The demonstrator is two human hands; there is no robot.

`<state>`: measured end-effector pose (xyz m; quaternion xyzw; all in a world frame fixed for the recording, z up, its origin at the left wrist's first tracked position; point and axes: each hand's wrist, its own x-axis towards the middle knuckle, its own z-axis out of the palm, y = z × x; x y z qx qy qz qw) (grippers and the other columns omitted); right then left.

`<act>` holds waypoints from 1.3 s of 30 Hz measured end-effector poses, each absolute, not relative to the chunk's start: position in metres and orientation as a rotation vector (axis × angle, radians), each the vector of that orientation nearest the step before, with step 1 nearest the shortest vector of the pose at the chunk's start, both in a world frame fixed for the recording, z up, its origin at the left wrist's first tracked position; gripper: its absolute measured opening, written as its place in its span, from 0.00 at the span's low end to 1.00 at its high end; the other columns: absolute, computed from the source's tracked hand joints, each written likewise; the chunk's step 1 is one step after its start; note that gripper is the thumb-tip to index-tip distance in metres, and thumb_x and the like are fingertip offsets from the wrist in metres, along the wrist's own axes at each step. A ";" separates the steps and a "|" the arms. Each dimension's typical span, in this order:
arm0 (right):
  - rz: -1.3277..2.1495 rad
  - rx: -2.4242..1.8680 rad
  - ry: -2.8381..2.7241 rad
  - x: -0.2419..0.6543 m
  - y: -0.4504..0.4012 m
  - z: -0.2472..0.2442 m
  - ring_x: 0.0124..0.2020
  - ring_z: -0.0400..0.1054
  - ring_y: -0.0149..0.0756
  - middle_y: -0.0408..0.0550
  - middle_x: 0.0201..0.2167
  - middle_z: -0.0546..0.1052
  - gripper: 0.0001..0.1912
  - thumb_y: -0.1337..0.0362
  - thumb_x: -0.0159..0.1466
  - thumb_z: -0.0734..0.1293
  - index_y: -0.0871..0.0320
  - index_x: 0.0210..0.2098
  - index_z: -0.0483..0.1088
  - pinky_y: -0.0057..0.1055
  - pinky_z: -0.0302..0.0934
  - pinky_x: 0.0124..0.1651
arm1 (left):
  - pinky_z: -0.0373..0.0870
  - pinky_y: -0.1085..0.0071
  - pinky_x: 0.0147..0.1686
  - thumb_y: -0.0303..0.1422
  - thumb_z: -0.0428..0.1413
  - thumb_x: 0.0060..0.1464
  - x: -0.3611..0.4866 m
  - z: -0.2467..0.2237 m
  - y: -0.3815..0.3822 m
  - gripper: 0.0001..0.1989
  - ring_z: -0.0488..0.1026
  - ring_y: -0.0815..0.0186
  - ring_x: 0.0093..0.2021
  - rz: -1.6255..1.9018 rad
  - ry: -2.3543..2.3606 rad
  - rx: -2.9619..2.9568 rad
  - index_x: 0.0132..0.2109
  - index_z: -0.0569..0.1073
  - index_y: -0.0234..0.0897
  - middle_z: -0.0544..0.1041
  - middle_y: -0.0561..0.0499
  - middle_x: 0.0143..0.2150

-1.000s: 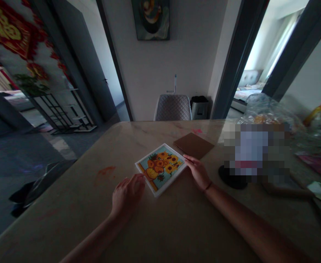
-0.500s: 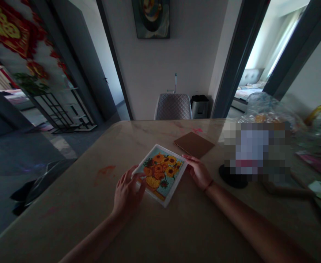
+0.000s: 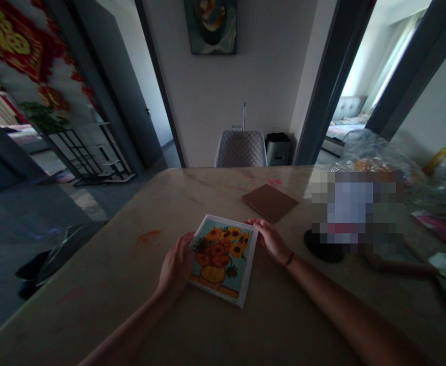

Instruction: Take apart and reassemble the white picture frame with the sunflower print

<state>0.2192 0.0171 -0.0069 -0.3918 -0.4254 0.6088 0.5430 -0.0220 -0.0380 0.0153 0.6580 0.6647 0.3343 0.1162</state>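
Observation:
A white-framed picture of sunflowers in a yellow vase (image 3: 221,259) is between my two hands over the table, slightly turned, its image facing up. My left hand (image 3: 176,264) grips its left edge, the fingertips hidden behind or beneath the frame. At the upper right corner, my right hand (image 3: 269,240) pinches the frame, and a thin dark band circles that wrist. Just beyond the picture lies a flat brown board (image 3: 269,202) on the table.
The pale marbled table (image 3: 124,284) has orange and pink stains. To the right stand a black round base (image 3: 324,246), a blurred-out item and clear plastic bags (image 3: 371,147). A quilted chair (image 3: 242,148) is at the far edge, beside a bin (image 3: 278,150).
The framed picture has turned to sit straighter and come slightly nearer to me. My left hand's fingers have gone from resting over its front to holding its left edge.

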 end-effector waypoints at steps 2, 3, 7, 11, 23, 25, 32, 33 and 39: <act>1.479 -0.934 -1.002 0.218 0.015 -0.005 0.37 0.68 0.36 0.44 0.35 0.74 0.14 0.54 0.51 0.66 0.56 0.33 0.67 0.32 0.61 0.39 | 0.67 0.67 0.44 0.35 0.39 0.56 -0.022 0.016 -0.038 0.17 0.72 0.62 0.46 1.053 1.945 1.826 0.48 0.66 0.41 0.74 0.50 0.47; 1.504 -0.927 -0.995 0.218 0.014 -0.004 0.36 0.69 0.36 0.44 0.34 0.74 0.15 0.55 0.51 0.66 0.56 0.34 0.67 0.33 0.61 0.39 | 0.67 0.67 0.43 0.34 0.40 0.55 -0.023 0.016 -0.037 0.17 0.72 0.62 0.45 1.092 1.940 1.787 0.48 0.66 0.41 0.75 0.50 0.47; 1.588 -0.896 -0.990 0.213 0.007 0.003 0.36 0.70 0.37 0.45 0.35 0.75 0.19 0.59 0.51 0.66 0.56 0.42 0.64 0.35 0.62 0.40 | 0.67 0.66 0.42 0.33 0.41 0.54 -0.026 0.013 -0.035 0.17 0.71 0.61 0.46 1.255 1.925 1.678 0.49 0.65 0.39 0.74 0.48 0.47; 1.616 -0.901 -1.121 0.208 0.000 0.007 0.37 0.70 0.39 0.46 0.35 0.76 0.21 0.64 0.50 0.66 0.56 0.44 0.64 0.36 0.63 0.40 | 0.68 0.65 0.40 0.32 0.42 0.53 -0.028 0.011 -0.034 0.17 0.72 0.60 0.44 1.333 1.951 1.627 0.49 0.65 0.38 0.74 0.46 0.47; 1.500 -0.975 -1.338 0.207 -0.002 0.003 0.39 0.69 0.37 0.49 0.42 0.72 0.25 0.69 0.50 0.62 0.56 0.49 0.60 0.31 0.65 0.33 | 0.68 0.64 0.38 0.42 0.43 0.54 -0.027 0.009 -0.036 0.21 0.72 0.60 0.41 1.349 1.840 1.599 0.51 0.64 0.36 0.74 0.46 0.41; 1.441 -1.015 -1.350 0.206 0.000 0.000 0.38 0.69 0.36 0.49 0.41 0.73 0.25 0.69 0.50 0.62 0.56 0.48 0.60 0.31 0.65 0.33 | 0.68 0.63 0.41 0.45 0.43 0.54 -0.026 0.009 -0.038 0.22 0.71 0.59 0.43 1.347 1.799 1.620 0.51 0.63 0.36 0.73 0.45 0.42; 1.273 -1.134 -1.329 0.205 0.006 -0.009 0.34 0.70 0.34 0.48 0.36 0.74 0.26 0.72 0.47 0.63 0.57 0.47 0.60 0.32 0.66 0.36 | 0.67 0.60 0.43 0.44 0.41 0.56 -0.021 0.012 -0.043 0.22 0.70 0.58 0.46 1.237 1.850 1.751 0.53 0.60 0.38 0.71 0.43 0.49; 1.266 -1.150 -1.320 0.205 0.007 -0.009 0.34 0.70 0.34 0.48 0.36 0.74 0.26 0.72 0.47 0.63 0.58 0.47 0.60 0.32 0.66 0.36 | 0.67 0.59 0.43 0.44 0.41 0.56 -0.020 0.012 -0.044 0.22 0.70 0.57 0.47 1.226 1.860 1.780 0.54 0.60 0.38 0.70 0.43 0.50; 1.276 -1.153 -1.279 0.207 0.007 -0.014 0.33 0.70 0.35 0.47 0.36 0.74 0.26 0.70 0.47 0.65 0.58 0.47 0.59 0.35 0.67 0.35 | 0.67 0.61 0.43 0.42 0.42 0.56 -0.017 0.013 -0.046 0.22 0.70 0.58 0.48 1.223 1.813 1.833 0.54 0.59 0.38 0.71 0.44 0.49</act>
